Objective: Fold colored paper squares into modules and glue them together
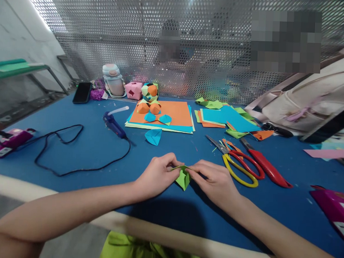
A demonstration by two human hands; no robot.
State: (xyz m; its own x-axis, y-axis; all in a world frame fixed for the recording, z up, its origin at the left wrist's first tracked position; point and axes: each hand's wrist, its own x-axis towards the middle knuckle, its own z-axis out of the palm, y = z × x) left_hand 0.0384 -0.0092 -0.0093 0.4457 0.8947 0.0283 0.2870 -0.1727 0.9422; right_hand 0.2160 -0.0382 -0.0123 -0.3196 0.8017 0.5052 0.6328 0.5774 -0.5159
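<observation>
Between my two hands is a small folded piece of green paper, held just above or on the blue table near its front edge. My left hand pinches its left corner between thumb and fingers. On the other side, my right hand grips the right corner the same way. Beyond them lies a folded blue paper piece. Farther back, two folded blue pieces and two orange ones rest on a stack of coloured sheets, beside a multicoloured paper ball.
Scissors and a red-handled cutter lie to the right. A blue glue gun with a looping cord is on the left. More coloured paper, a bottle, a phone and a bag stand farther back.
</observation>
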